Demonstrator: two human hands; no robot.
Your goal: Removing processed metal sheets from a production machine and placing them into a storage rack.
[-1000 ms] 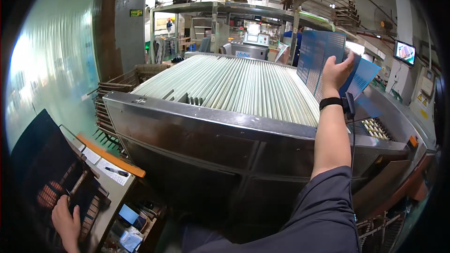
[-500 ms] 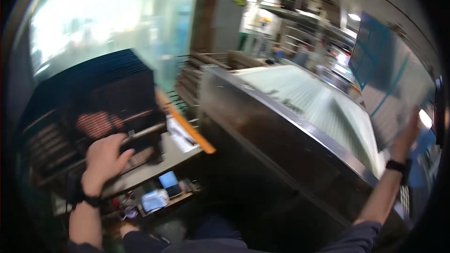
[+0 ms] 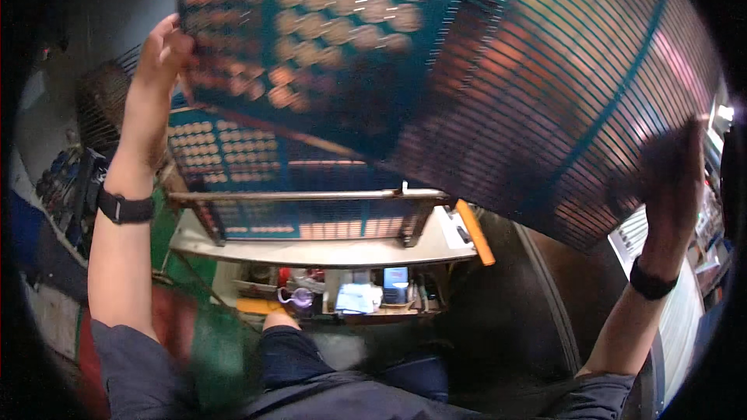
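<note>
A large, thin circuit board panel [image 3: 350, 85], dark teal with rows of copper-coloured circles and stripes, is held up in front of me, tilted and bent, slightly blurred. My left hand [image 3: 162, 58] grips its left edge, fingers partly behind it. At the far right edge my right hand [image 3: 673, 187] holds it, mostly in shadow. Below it, a similar panel [image 3: 233, 152] leans in a stand with a metal bar [image 3: 303, 196]. Black bands circle both my wrists.
The stand sits on a pale worktop [image 3: 327, 252]. Under that is a shelf with a phone [image 3: 395, 284], a folded light-blue cloth [image 3: 354, 298] and purple-rimmed glasses or a ring [image 3: 297, 297]. An orange strip [image 3: 475, 233] projects at the worktop's right. Dark metal machine side [image 3: 556, 280] stands right.
My view has turned left toward the stand. The panel in my right hand has swung across in front of me. My left hand has left the stand's bar and now grips the panel's left edge.
</note>
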